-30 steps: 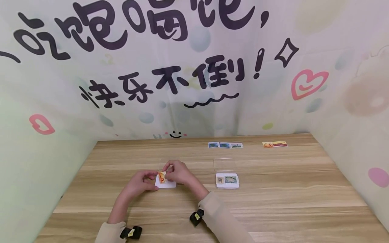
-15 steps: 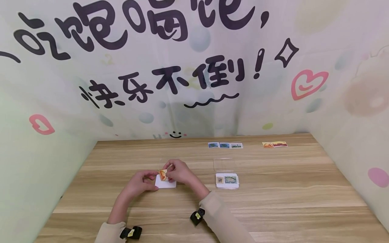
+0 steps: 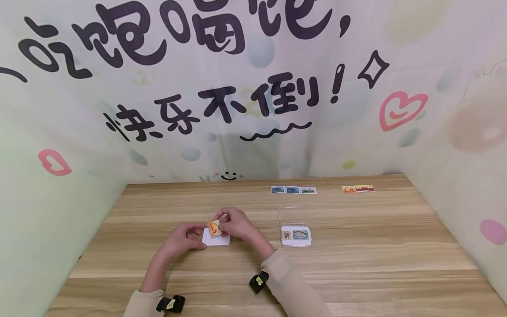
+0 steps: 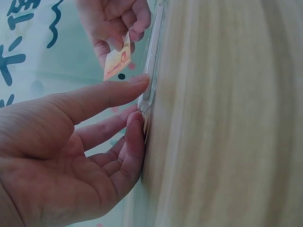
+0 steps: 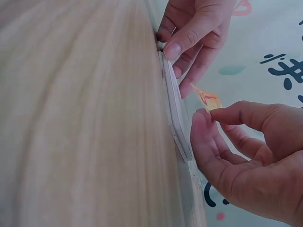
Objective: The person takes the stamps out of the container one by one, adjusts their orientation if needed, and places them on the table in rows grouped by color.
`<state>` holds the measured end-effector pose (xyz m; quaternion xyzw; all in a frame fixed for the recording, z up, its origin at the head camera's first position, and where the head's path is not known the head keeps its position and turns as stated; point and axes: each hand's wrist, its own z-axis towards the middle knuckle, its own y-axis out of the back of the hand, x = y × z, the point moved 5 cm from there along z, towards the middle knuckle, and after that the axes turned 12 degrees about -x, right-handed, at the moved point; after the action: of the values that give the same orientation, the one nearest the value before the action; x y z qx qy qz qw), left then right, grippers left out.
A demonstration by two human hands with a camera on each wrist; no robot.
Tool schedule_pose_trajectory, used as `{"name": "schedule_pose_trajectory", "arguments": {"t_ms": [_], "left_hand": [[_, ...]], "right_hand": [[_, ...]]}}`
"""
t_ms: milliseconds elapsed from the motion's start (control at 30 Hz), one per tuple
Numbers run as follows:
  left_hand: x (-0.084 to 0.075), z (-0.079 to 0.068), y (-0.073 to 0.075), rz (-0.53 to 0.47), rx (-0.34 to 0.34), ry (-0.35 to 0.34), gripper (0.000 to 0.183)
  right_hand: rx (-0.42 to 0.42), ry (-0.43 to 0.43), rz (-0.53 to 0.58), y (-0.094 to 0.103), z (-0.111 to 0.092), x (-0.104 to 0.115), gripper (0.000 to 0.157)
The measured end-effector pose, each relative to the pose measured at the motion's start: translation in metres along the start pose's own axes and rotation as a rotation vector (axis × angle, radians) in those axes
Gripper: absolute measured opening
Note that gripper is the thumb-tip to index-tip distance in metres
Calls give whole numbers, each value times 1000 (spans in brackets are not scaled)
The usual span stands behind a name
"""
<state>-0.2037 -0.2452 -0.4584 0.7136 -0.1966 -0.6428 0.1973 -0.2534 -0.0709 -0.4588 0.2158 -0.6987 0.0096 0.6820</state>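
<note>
My right hand (image 3: 236,224) pinches an orange-and-cream stamp (image 3: 214,228) between thumb and fingertips. In the right wrist view the stamp (image 5: 207,98) tilts up, clear of the white cards below. These white cards (image 3: 215,241) lie in a shallow clear plastic case (image 5: 183,142) on the table. At the case's left end, my left hand (image 3: 183,239) holds it, thumb at the near corner and fingers at the far one. The left wrist view shows that thumb (image 4: 139,79) against the case's edge. Behind the case its clear lid is mostly hidden by the right hand.
To the right stands a second clear case of white cards (image 3: 297,242) bearing two stamps, its clear lid (image 3: 292,215) folded back. Farther off lie a row of three stamps (image 3: 293,189) and an orange stamp (image 3: 349,189) beside a dark red one (image 3: 365,188). A printed curtain hangs behind.
The right hand has lifted the stamp slightly up and back from the white card, and the stamp's tilt has changed. More of the card shows. The left hand has stayed in place.
</note>
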Motion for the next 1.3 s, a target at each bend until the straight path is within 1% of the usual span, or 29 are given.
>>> {"name": "schedule_pose_trajectory", "arguments": {"t_ms": [100, 267, 367, 500, 767, 933, 1033, 1300], "left_hand": [[0, 0, 0, -2, 2, 0, 54], [-1, -1, 0, 3, 3, 8, 54], [-1, -1, 0, 9, 0, 10, 54], [-1, -1, 0, 17, -5, 3, 53], [-2, -2, 0, 8, -3, 2, 53], [-2, -2, 0, 0, 1, 3, 54], [-2, -1, 0, 1, 0, 6, 54], [-1, 0, 0, -2, 0, -9, 54]], "right_hand": [[9, -15, 16, 0, 1, -2, 17], [29, -70, 65, 0, 1, -5, 18], [30, -80, 69, 1, 0, -6, 18], [25, -65, 63, 2, 1, -6, 21], [20, -3, 32, 4, 3, -6, 31], [22, 8, 24, 6, 4, -6, 33], [21, 11, 29, 7, 4, -6, 30], [21, 3, 63, 11, 4, -7, 16]]}}
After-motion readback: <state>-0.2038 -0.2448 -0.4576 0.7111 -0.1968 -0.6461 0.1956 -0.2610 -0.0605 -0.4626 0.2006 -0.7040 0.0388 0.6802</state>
